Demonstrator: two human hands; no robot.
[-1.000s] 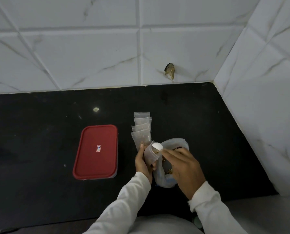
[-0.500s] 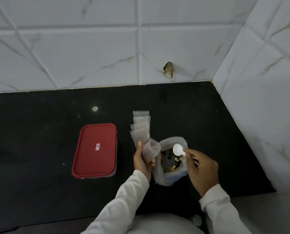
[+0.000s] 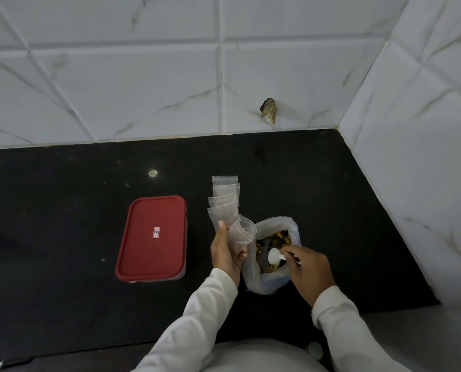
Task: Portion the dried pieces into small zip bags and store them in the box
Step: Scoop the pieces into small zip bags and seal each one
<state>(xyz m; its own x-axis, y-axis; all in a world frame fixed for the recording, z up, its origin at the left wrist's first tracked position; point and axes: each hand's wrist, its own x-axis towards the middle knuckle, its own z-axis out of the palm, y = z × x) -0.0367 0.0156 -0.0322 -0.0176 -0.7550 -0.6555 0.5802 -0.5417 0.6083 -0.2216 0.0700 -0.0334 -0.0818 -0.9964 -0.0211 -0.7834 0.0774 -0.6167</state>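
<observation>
My left hand [image 3: 226, 251] grips a small clear zip bag [image 3: 242, 232], held with its mouth open beside a large white plastic bag [image 3: 271, 277] of brown and orange dried pieces [image 3: 273, 238]. My right hand [image 3: 308, 267] pinches the handle of a small white spoon [image 3: 275, 255], whose bowl is down inside the large bag among the pieces. Several empty zip bags [image 3: 225, 196] lie overlapped in a row on the counter just beyond my left hand. A box with a red lid [image 3: 151, 237] sits closed to the left.
The black counter [image 3: 63, 210] ends at white tiled walls [image 3: 143, 89] at the back and on the right. A chipped hole [image 3: 269, 110] marks the back wall. My white sleeves cross the counter's near edge.
My right hand has drawn the spoon away from the small zip bag and lowered it into the large bag of pieces. My left hand kept holding the small bag open.
</observation>
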